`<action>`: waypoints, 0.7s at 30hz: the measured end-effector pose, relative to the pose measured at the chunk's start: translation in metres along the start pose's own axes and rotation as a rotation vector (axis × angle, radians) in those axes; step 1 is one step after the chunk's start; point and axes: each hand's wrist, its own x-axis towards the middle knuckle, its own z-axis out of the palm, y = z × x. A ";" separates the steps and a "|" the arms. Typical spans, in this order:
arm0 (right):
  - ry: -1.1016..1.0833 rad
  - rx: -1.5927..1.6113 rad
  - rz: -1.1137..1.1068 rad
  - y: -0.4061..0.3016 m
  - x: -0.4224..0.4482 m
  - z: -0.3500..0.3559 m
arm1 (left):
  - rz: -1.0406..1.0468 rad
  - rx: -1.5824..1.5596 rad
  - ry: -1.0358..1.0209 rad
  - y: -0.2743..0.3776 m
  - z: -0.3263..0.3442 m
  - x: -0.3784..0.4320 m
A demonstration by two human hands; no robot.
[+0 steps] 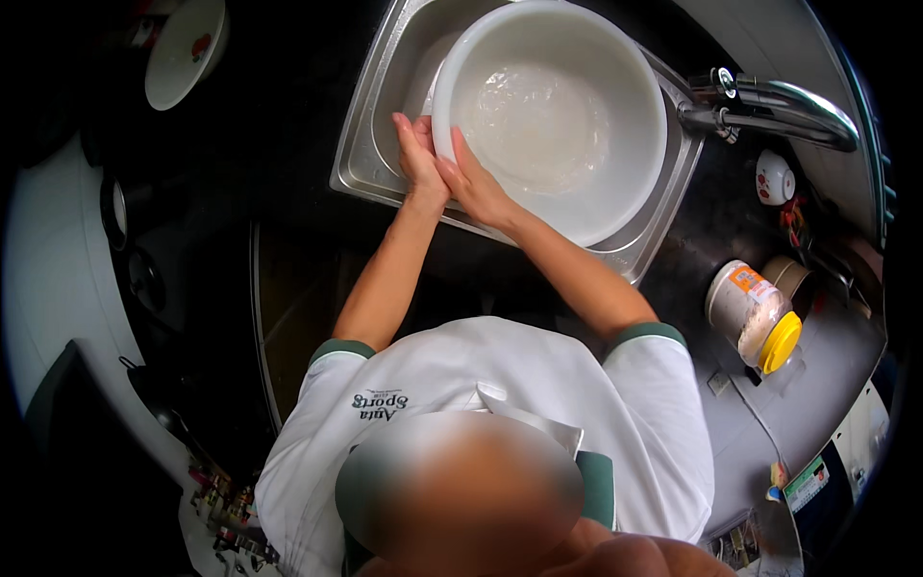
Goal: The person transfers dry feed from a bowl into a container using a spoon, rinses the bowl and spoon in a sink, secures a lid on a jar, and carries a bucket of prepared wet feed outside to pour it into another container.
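Note:
A large white basin (634,166) rests tilted in a stainless steel sink (353,162), with what looks like clear water in its bottom. Both hands are at the basin's near left rim, their wrists close together. My left hand (422,162) is on the outer side of the wall, fingers partly hidden behind it. My right hand (472,180) lies over the rim, thumb and fingers reaching to the inside. Between them the two hands grip the rim.
A chrome faucet (786,112) stands right of the sink. A small floral bowl (774,177) and a clear jar with a yellow lid (750,314) are on the right. A white bowl with a red motif (184,58) sits at upper left on the dark counter.

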 end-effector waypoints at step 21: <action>0.356 -1.324 -0.554 0.085 0.095 -0.115 | 0.193 0.281 -0.079 0.000 0.016 -0.026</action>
